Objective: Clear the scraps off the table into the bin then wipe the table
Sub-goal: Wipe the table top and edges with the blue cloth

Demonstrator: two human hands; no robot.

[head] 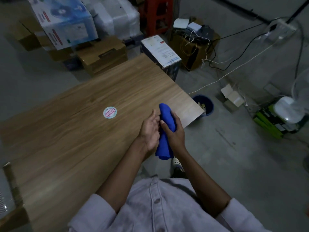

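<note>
One wooden worktop (83, 131) fills the left and middle of the view, its long side running from near left to far right. On the floor past its far edge stand several cardboard boxes (102, 56). One dark blue bin (203, 105) stands on the floor just beside the worktop's right corner, with a few pale scraps (201, 104) inside it. One blue cloth (164, 113), rolled into a thick tube, is held above the worktop's near right edge. It sits between the two hands, the left hand (148, 131) on its left side and the right hand (173, 133) on its right. The right hand wraps the middle of the roll, thumb across the front and fingers curled round the back. The left hand has its palm turned toward the cloth with relaxed, nearly straight fingers lying against it, their tips close to the right thumb. The roll's long axis runs near to far: its rounded far end points away from the person, over the worktop toward the right corner, and its near end hangs below the hands, past the worktop's edge and over the floor. One round white sticker (109, 112) with red print lies flat on the worktop, well to the left of the hands.
</note>
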